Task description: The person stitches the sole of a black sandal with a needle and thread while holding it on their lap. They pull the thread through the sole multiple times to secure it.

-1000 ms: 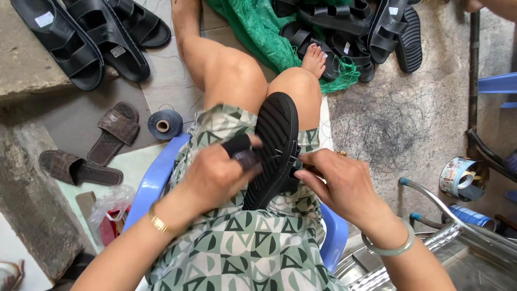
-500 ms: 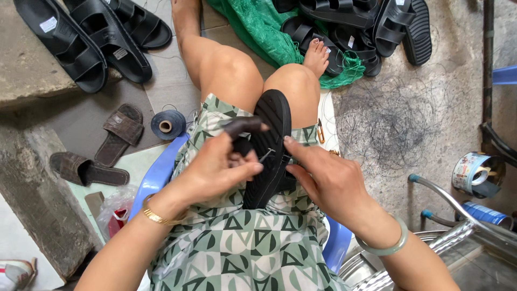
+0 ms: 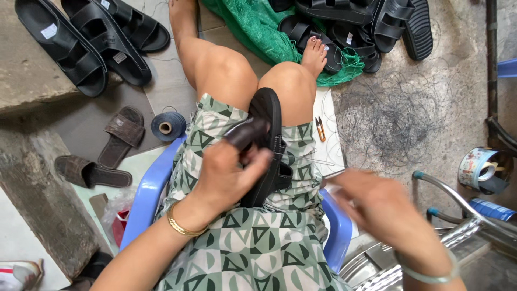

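A black sandal (image 3: 267, 108) lies sole-up along my lap, its toe between my knees. My left hand (image 3: 226, 175) grips it at the strap, and a dark guard (image 3: 245, 133) covers the index finger. My right hand (image 3: 377, 207) is blurred and held out to the right of the sandal, apart from it; I cannot make out what its fingers hold. Thin threads run across the white sheet (image 3: 331, 156) beside my right thigh. I sit on a blue plastic chair (image 3: 148, 194) in a green patterned dress.
Small snips (image 3: 320, 128) lie by my right knee. A blue thread spool (image 3: 167, 126) and two brown sandals (image 3: 121, 134) are on the left. Black sandals (image 3: 59, 46) lie top left, more on green netting (image 3: 253, 24). A tin can (image 3: 479, 170) and metal frame (image 3: 458, 199) stand right.
My right hand has left the sandal and swung out to the right and down. My left hand still holds the sandal on my lap.
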